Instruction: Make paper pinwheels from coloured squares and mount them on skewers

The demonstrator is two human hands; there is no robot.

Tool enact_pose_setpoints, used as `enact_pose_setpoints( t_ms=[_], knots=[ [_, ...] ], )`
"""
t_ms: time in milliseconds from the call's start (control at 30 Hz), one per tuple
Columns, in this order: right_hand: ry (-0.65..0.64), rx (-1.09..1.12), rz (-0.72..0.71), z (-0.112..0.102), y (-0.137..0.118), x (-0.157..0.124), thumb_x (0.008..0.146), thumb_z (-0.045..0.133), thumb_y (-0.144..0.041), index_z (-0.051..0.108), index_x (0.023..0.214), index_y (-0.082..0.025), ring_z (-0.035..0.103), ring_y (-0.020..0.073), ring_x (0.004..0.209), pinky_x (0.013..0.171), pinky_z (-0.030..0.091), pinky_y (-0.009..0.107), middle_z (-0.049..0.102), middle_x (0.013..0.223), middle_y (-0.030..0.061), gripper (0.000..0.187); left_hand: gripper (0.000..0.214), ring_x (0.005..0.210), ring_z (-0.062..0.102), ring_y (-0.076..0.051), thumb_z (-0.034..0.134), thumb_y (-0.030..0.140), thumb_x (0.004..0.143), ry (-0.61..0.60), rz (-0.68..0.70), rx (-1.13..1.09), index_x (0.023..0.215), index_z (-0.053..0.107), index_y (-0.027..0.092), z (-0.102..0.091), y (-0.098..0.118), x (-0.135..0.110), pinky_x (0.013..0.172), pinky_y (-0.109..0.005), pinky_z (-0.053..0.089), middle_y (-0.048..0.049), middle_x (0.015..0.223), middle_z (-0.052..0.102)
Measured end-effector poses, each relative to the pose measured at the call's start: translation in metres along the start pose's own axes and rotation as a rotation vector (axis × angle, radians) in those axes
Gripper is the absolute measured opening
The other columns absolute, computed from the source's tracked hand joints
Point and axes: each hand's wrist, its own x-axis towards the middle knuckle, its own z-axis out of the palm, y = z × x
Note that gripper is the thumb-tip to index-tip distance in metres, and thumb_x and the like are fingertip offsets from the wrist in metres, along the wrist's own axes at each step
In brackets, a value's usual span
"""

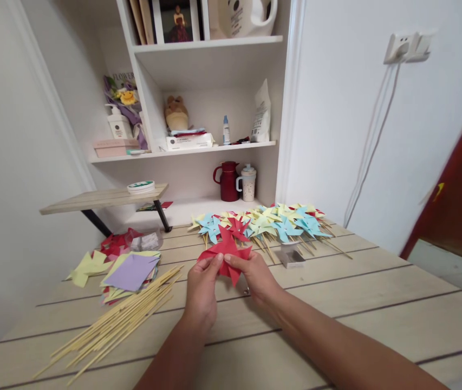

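Note:
A red paper pinwheel is held up over the table between both hands, its pointed blades spreading outward. My left hand pinches it from the left, with the thumb near its centre. From the right, my right hand grips the same pinwheel, thumb beside the other thumb. The fingers behind the paper are hidden. Just beyond stand or lie many finished pinwheels on sticks, among them a blue pinwheel. A small shiny item lies on the table by my right hand, too small to name.
Thin wooden sticks lie in a bundle at left, beside stacked paper squares and a loose yellow pinwheel. A clear plastic box sits right of centre. A small raised shelf stands at the back left; a red jug is behind.

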Motion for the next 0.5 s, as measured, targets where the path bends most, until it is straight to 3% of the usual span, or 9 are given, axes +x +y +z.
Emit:
enact_pose_setpoints(
  t_ms=[300, 500],
  knots=[
    [-0.040, -0.171, -0.099, -0.011, 0.003, 0.003, 0.071, 0.079, -0.046, 0.073, 0.080, -0.019, 0.064, 0.0202, 0.076, 0.080, 0.050, 0.034, 0.073, 0.080, 0.0046, 0.029, 0.028, 0.067, 0.066, -0.015, 0.088, 0.031, 0.057, 0.096, 0.009, -0.001, 0.072, 0.074, 0.012, -0.010, 0.006, 0.008, 0.070, -0.026, 0.051, -0.0066, 0.071, 0.074],
    [-0.061, -0.481, -0.336, -0.025, -0.008, 0.003, 0.086, 0.066, -0.042, 0.064, 0.113, -0.024, 0.063, 0.0242, 0.096, 0.089, 0.047, 0.039, 0.069, 0.101, 0.0062, 0.033, 0.030, 0.065, 0.066, -0.014, 0.089, 0.031, 0.056, 0.132, -0.024, -0.100, 0.070, 0.072, 0.012, -0.019, 0.016, 0.014, 0.068, -0.027, 0.052, -0.0077, 0.074, 0.074]
  ],
)
